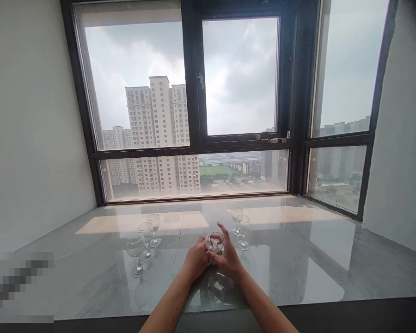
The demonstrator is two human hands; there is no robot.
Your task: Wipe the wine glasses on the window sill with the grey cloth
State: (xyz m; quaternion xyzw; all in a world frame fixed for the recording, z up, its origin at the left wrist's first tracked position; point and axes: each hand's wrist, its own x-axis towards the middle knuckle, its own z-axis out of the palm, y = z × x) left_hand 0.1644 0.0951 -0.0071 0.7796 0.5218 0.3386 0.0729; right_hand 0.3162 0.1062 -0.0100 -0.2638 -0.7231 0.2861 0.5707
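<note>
Both my hands hold one clear stemmed glass [215, 242] over the glossy grey marble sill [298, 259]. My left hand [195, 262] wraps the glass from the left. My right hand [228, 257] closes on it from the right, with the forefinger raised off the bowl. Three empty stemmed glasses [146, 240] stand in a diagonal row to the left of my hands. Two more glasses [241, 227] stand close together just behind and right of my right hand.
A large dark-framed window [194, 138] closes the far side, with tall buildings outside. White walls [31, 138] stand at the left and right. The sill's dark front edge [333, 314] runs below my forearms.
</note>
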